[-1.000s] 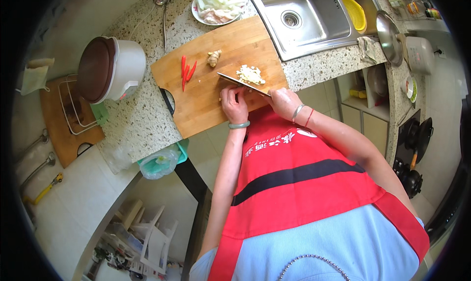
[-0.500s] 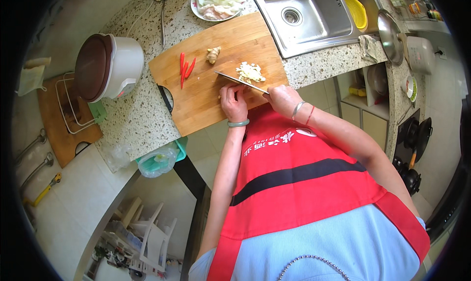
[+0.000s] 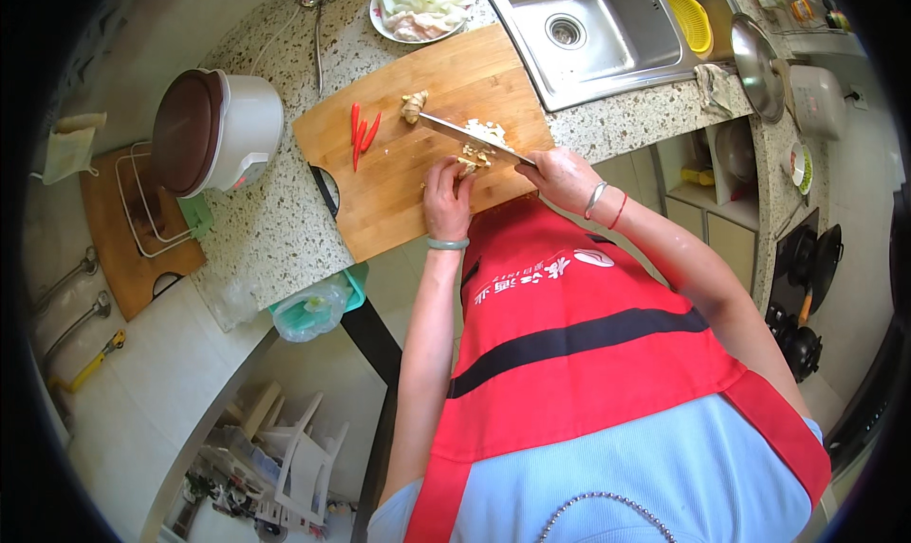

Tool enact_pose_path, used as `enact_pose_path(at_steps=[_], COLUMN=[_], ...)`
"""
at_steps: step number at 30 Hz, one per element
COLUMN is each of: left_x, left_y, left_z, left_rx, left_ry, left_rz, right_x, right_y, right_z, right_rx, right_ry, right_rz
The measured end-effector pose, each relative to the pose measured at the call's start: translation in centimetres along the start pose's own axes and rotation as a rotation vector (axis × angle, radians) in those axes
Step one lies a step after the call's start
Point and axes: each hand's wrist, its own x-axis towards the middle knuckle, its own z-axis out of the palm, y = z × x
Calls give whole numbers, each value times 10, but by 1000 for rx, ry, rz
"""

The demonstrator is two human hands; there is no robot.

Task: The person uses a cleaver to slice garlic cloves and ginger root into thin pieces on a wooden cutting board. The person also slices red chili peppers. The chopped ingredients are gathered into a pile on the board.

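My right hand (image 3: pixel 562 179) grips the handle of a kitchen knife (image 3: pixel 479 137), its blade slanting up to the left with the tip close to a knob of ginger (image 3: pixel 414 107). Beyond the blade lies a heap of pale minced garlic (image 3: pixel 490 130). On the near side, small yellowish garlic pieces (image 3: pixel 468 163) lie at the fingertips of my left hand (image 3: pixel 447 198), whose fingers are bent down around them against the wooden cutting board (image 3: pixel 375 211). Several red chilies (image 3: pixel 360 132) rest at the board's left.
Behind the board stands a plate (image 3: pixel 403 36) of pale sliced food. A steel sink (image 3: pixel 607 36) is at the back right, a rice cooker (image 3: pixel 249 126) at the left. Near the cooker lies a ladle (image 3: pixel 319 55). A bag-lined green bin (image 3: pixel 355 287) hangs at the counter's edge.
The knife has shifted away from my left fingers, toward the garlic heap and slightly right. Yellowish pieces now show between blade and fingers. My left hand has stayed nearly in place.
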Motion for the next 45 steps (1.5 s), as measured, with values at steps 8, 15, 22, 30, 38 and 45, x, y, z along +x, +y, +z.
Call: enact_pose_path(at_steps=[8, 15, 22, 30, 38, 45], left_x=[-2, -2, 1, 6, 1, 2], left_y=[9, 10, 7, 15, 10, 11], left_z=[21, 18, 24, 22, 23, 22], left_rx=[61, 55, 80, 48, 46, 87], left_ry=[171, 207, 282, 338, 298, 286], left_rz=[-39, -17, 14, 12, 1, -12], right_x=[-9, -10, -4, 5, 2, 11], right_y=[1, -3, -9, -2, -15, -7], right_z=[9, 7, 14, 21, 7, 30], right_rx=[-103, -119, -190, -169, -140, -172], right_ry=[-27, -38, -101, -45, -142, -102], right_rz=[-8, -17, 41, -17, 40, 35])
